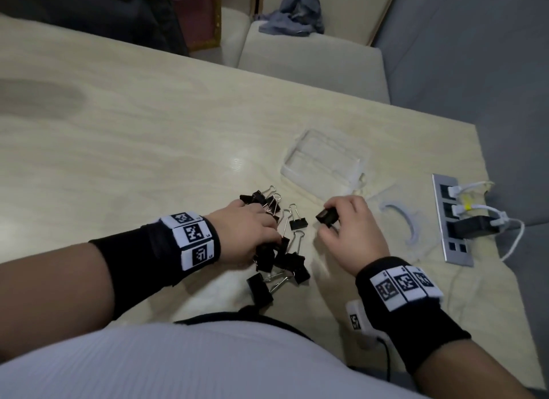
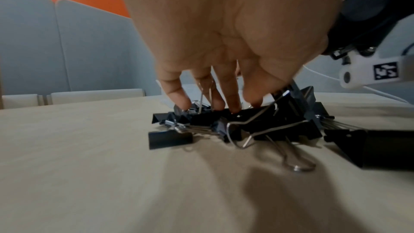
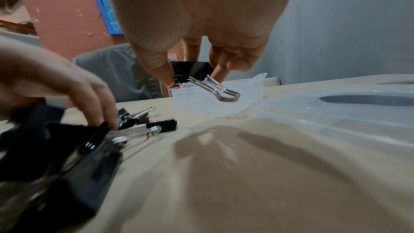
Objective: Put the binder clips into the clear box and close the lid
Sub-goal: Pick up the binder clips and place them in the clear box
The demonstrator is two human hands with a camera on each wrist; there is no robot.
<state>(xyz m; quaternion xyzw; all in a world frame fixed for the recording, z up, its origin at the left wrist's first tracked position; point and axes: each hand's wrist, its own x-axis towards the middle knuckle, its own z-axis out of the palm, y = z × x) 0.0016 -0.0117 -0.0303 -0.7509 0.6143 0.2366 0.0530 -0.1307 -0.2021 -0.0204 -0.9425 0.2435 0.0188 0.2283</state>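
Several black binder clips [image 1: 285, 259] with silver wire handles lie in a loose pile [image 2: 246, 125] on the pale wooden table [image 1: 148, 131]. My left hand [image 1: 252, 229] is down on the pile, fingers and thumb [image 2: 224, 105] curled round some clips, one wire handle standing between two fingers. My right hand [image 1: 335, 220] is raised just right of the pile and pinches one binder clip [image 1: 326, 216] between thumb and fingers [image 3: 192, 70], its handle pointing down. The clear box [image 1: 323, 158] stands open behind the right hand. Its clear lid [image 1: 401, 220] lies flat to the right.
A metal socket panel [image 1: 451, 220] with plugs and white cables is set into the table near its right edge. Pale chairs [image 1: 312, 60] stand beyond the far edge, one with a grey cloth [image 1: 294, 12] on it.
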